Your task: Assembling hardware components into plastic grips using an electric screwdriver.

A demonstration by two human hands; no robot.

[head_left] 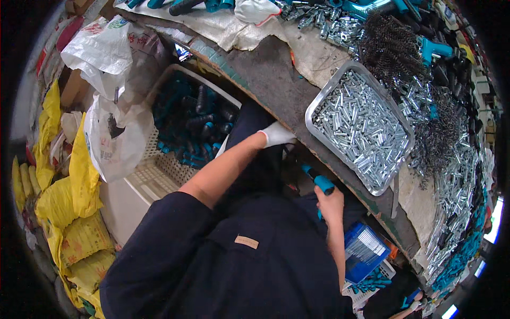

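My right hand (pixel 330 204), bare, is closed round a teal-and-black tool (pixel 323 184) below the bench edge. The tool's narrower teal end points up and left; its exact kind is unclear. My left hand (pixel 277 134) wears a white glove and reaches to the underside of the bench edge. Its fingers are mostly hidden there, so what they touch does not show. On the bench near both hands sits a metal tray (pixel 313 114) filled with small shiny metal pins (pixel 361 127).
A cream plastic basket (pixel 146 183) of teal-and-black parts (pixel 199 125) stands at left, beside white bags (pixel 119 138) and yellow sacks (pixel 69 199). Springs (pixel 393 48) and loose metal parts (pixel 451 212) heap along the bench's right. Below is a blue container (pixel 365 252); another person's hand (pixel 417 303) shows lower right.
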